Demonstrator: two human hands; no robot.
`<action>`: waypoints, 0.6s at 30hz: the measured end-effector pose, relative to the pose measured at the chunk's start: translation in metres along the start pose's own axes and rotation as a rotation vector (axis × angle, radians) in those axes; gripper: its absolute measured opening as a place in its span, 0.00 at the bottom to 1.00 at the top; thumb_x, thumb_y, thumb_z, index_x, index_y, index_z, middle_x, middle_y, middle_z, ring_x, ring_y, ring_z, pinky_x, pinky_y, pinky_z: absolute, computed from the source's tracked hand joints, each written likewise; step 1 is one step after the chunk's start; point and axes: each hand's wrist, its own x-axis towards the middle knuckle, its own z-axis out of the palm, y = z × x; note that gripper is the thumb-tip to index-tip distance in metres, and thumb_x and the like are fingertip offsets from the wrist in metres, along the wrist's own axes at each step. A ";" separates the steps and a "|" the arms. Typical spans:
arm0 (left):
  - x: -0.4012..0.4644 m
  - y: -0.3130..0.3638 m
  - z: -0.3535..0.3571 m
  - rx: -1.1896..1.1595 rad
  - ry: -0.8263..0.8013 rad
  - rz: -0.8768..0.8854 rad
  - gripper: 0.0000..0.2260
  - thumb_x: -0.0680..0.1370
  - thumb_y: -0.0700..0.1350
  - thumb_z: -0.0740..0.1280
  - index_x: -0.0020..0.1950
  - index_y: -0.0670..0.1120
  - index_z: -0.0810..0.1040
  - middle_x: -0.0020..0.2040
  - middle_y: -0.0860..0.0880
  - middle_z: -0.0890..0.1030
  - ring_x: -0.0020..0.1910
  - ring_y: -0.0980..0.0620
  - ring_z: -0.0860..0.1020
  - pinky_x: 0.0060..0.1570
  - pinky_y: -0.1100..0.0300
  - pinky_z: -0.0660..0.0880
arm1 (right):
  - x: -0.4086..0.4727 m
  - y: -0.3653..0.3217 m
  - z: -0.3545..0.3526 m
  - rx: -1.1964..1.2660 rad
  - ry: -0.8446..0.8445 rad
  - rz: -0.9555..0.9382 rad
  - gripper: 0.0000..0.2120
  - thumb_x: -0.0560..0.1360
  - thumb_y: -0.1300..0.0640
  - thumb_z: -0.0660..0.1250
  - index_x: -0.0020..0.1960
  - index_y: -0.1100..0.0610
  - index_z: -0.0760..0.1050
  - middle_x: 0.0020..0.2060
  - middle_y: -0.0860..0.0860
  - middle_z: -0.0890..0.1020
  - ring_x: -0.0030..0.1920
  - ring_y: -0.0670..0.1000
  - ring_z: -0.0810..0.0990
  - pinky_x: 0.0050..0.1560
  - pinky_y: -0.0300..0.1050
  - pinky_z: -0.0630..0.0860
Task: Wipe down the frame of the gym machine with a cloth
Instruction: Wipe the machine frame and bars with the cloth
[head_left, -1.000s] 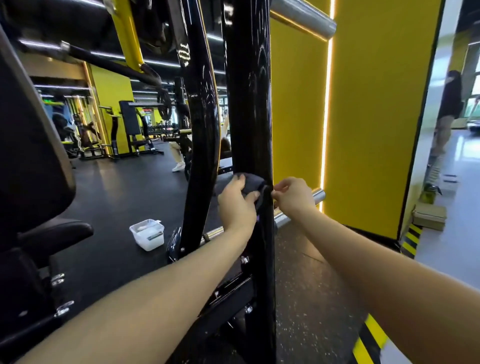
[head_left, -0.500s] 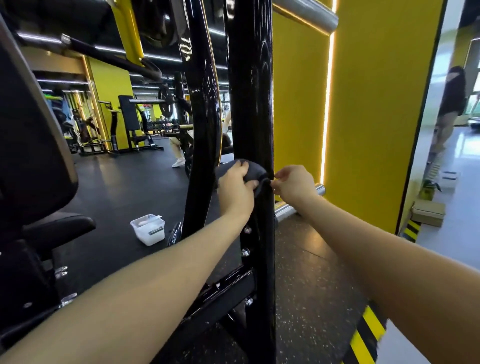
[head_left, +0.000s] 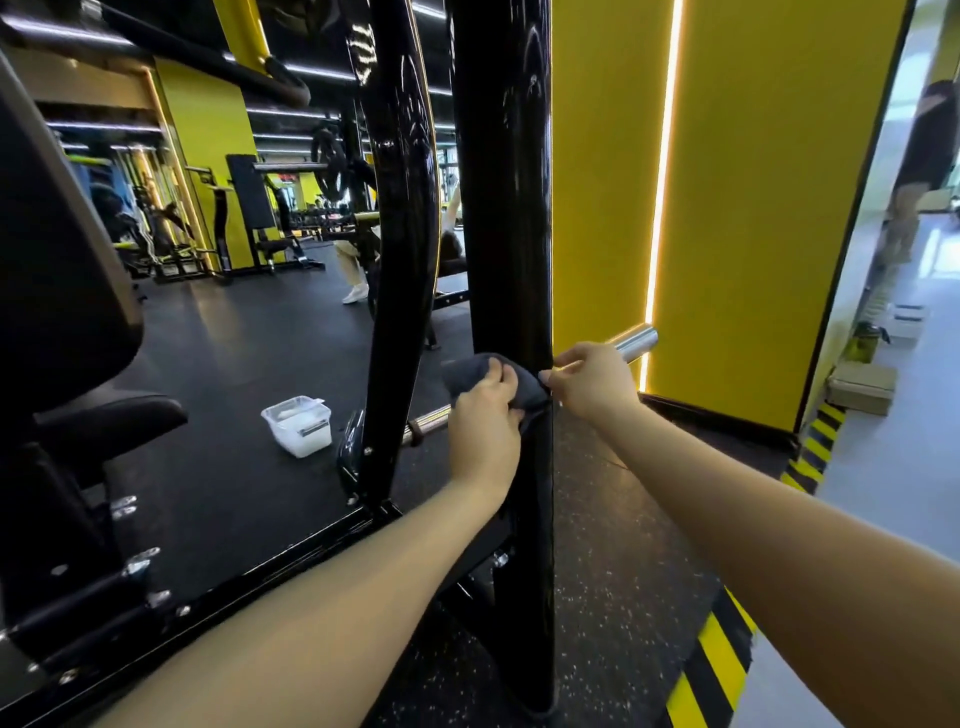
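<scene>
Fingers (head_left: 501, 382) of your left hand (head_left: 483, 421) are curling over the soft dark cloth (head_left: 467, 375), pressing it against the glossy black upright post (head_left: 501, 218); at 3 o'clock, your right hand (head_left: 592, 382) is pinching its edge.

left forearm (head_left: 322, 618): bare, no sleeve in view | right forearm (head_left: 769, 525): bare, no sleeve in view | left hand (head_left: 483, 421): no glove, ring or watch | right hand (head_left: 592, 382): no glove, ring or watch

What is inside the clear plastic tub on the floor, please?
The clear plastic tub on the black floor shows something pale or white inside; what it is cannot be told. Its lower contents are blurred by the walls.
</scene>
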 end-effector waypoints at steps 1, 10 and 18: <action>-0.005 -0.004 0.002 0.029 -0.030 0.011 0.23 0.77 0.34 0.64 0.72 0.44 0.68 0.74 0.47 0.65 0.71 0.45 0.67 0.68 0.57 0.63 | -0.001 0.003 0.003 0.013 -0.005 0.019 0.16 0.75 0.55 0.69 0.61 0.58 0.75 0.54 0.56 0.80 0.53 0.55 0.79 0.57 0.53 0.77; -0.021 -0.026 0.000 -0.124 -0.166 -0.043 0.18 0.73 0.37 0.69 0.62 0.51 0.79 0.57 0.47 0.81 0.57 0.47 0.78 0.57 0.53 0.75 | -0.040 0.019 0.011 -0.060 -0.133 0.089 0.11 0.76 0.56 0.69 0.56 0.59 0.77 0.48 0.54 0.80 0.50 0.53 0.79 0.58 0.52 0.76; -0.011 0.002 -0.066 -1.326 -0.247 -0.605 0.12 0.81 0.32 0.55 0.58 0.40 0.75 0.48 0.41 0.80 0.45 0.46 0.78 0.47 0.50 0.77 | -0.066 -0.025 0.013 0.514 -0.366 0.129 0.14 0.75 0.56 0.69 0.60 0.56 0.74 0.53 0.56 0.82 0.52 0.55 0.82 0.55 0.52 0.79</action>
